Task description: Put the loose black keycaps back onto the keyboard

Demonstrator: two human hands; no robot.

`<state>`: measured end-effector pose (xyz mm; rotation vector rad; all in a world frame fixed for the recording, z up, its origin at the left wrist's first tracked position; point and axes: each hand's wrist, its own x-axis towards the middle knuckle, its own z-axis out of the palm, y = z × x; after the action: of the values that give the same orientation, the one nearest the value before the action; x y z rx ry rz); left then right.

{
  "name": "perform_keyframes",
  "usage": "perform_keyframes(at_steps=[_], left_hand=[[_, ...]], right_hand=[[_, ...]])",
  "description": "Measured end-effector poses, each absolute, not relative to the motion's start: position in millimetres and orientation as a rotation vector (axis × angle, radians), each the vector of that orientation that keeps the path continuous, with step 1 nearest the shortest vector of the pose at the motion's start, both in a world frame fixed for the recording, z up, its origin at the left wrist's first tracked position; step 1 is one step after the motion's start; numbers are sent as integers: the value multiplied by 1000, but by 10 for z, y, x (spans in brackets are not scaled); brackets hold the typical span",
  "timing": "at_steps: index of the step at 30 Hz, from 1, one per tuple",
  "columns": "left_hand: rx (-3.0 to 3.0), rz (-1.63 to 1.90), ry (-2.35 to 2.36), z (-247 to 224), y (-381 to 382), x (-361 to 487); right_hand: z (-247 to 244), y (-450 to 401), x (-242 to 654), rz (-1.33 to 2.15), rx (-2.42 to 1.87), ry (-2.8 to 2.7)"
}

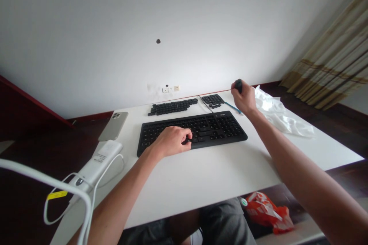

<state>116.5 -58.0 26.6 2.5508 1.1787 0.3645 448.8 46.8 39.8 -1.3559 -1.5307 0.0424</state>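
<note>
A black keyboard (227, 124) lies across the white table, with small pale marks showing over much of its key area. My left hand (172, 140) rests on its front middle, fingers curled and thumb near the front edge; whatever is between the fingertips is hidden. Raised over the table's back right, my right hand (245, 98) is closed around a dark, rounded object (238, 85), mostly covered by the fingers. Behind the keyboard, loose black keycaps (174, 106) lie in rows, with a smaller group of keycaps (212, 99) to the right. A thin blue stick (233, 108) lies beside them.
On the left are a phone (113, 126), a white power strip (97, 164) and a looping white cable (57, 180). Crumpled white plastic (281, 116) covers the back right. A red bag (266, 210) sits below the front edge. The wall (184, 26) stands behind.
</note>
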Motion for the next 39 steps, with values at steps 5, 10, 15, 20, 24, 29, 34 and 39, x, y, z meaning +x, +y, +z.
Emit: perform_keyframes(at_steps=[5,10,15,20,24,29,34,39], left_hand=[[2568,337,1203,250,-575,1178],[2589,312,1233,246,-586,1185],[2587,336,1234,246,-606,1203],[2502,516,1221,245,-460,1025],[2333,1057,1657,179,-193,641],[1831,1542,1832,31,47,251],[1559,1640,1748,-104,175,107],[1399,1674,1740,-169,226,46]], right_hand=[[314,419,4340,111,-1393,-1760],[212,516,4448,80,-1505,-1797],[135,621,4579,70,-1582,-1799],[97,568,4429,120,-1538,-1893],[77,515,4299,167,-1430,-1955],[65,498,4235,194,-1345,-2007],[72,510,4204,119,-1310,-2066],[207,718,4030,18,-1372,-2178]])
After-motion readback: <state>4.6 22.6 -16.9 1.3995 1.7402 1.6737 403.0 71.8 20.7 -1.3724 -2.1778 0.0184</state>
